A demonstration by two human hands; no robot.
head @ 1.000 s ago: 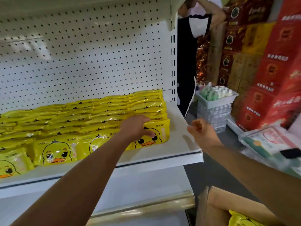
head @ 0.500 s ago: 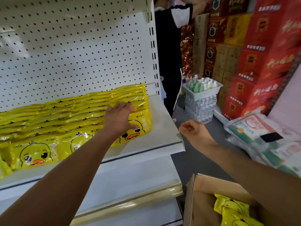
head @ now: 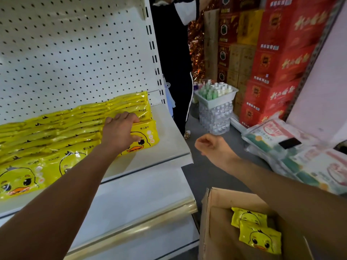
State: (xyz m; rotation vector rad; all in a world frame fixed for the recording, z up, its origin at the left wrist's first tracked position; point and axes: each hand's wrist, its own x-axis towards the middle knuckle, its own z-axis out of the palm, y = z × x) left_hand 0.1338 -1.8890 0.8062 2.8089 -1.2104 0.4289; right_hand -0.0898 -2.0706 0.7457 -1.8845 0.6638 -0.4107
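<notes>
Fingers (head: 129, 117) of my left hand (head: 120, 133): curled over the yellow duck-print plastic pack (head: 150, 132), rightmost on the white metal shelf (head: 169, 149). Right hand (head: 212, 147): fisted, empty.

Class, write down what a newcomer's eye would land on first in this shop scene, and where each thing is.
Bright yellow duck packs fill the white shelf in overlapping rows, and the left hand grips the rightmost pack. A wall of red boxes rises on the right. Two more packs lie in the carton at lower right.
</notes>
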